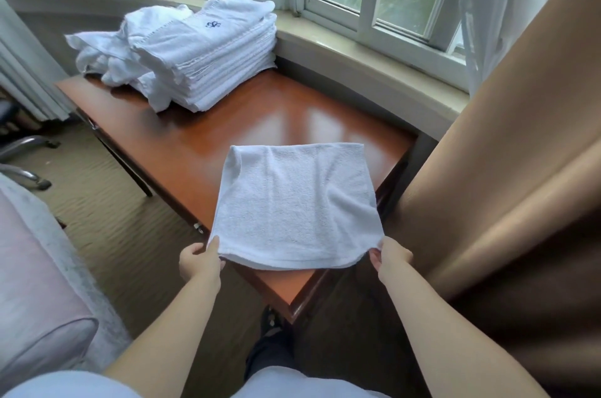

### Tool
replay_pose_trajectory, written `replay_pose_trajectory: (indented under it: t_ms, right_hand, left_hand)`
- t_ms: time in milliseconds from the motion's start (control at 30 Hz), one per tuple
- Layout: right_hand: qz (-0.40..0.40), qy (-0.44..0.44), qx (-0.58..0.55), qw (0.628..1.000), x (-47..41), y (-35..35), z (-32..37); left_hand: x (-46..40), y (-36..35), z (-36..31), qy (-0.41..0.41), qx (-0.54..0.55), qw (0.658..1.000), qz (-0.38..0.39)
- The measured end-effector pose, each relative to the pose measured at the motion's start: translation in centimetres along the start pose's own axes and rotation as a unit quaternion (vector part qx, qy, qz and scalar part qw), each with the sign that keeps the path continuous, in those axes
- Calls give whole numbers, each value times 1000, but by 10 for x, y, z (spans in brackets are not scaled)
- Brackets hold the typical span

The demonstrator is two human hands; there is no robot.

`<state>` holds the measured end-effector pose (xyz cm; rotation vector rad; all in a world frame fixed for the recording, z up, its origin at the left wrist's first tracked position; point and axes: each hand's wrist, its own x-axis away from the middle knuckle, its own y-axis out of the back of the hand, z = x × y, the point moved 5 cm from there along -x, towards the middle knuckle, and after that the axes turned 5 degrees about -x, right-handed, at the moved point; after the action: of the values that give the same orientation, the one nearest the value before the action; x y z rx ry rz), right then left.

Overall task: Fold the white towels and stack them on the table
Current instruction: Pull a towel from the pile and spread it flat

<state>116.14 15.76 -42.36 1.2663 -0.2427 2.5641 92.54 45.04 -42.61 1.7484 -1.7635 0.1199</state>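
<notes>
A white towel [294,202], folded over into a rough square, lies on the near end of the reddish wooden table [260,118]. My left hand [200,259] pinches its near left corner and my right hand [388,256] pinches its near right corner, both at the table's front edge. At the table's far end stands a tall stack of folded white towels [214,56] with a dark emblem on top. Loose, crumpled white towels [104,49] lie heaped to the left of that stack.
A tan curtain [507,170] hangs close on the right beside the table. A stone window sill [357,53] runs behind it. A pink sofa arm [35,293] is at lower left, chair legs [26,150] at far left, beige carpet between.
</notes>
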Motion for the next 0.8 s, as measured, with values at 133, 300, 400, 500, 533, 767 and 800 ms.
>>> replay_pose_trajectory:
  t_ms: [133,300,400,500,533,767,800]
  right_hand:
    - [95,-64,40,993,17,-22,8]
    - [298,-52,-73,950,70,-65,46]
    - [385,-21,-232,893,119,-83,95]
    - [443,-9,-372,816,162,-83,140]
    - [450,-3,-396,800,172,-80,150]
    - [433,41,-447,782,210,-81,159]
    - [425,41,-444,788,209,-84,157]
  left_hand:
    - [7,-12,-15,40,-128,983,124]
    - [46,-28,-68,46,-29,957,286]
    - [74,-26,-139,-11,245,921,301]
    - [94,-3,-189,-63,382,879,277]
    - [98,5,-201,-81,402,872,267]
    - [126,29,-232,-124,467,851,205]
    - [125,31,-231,-125,461,856,198]
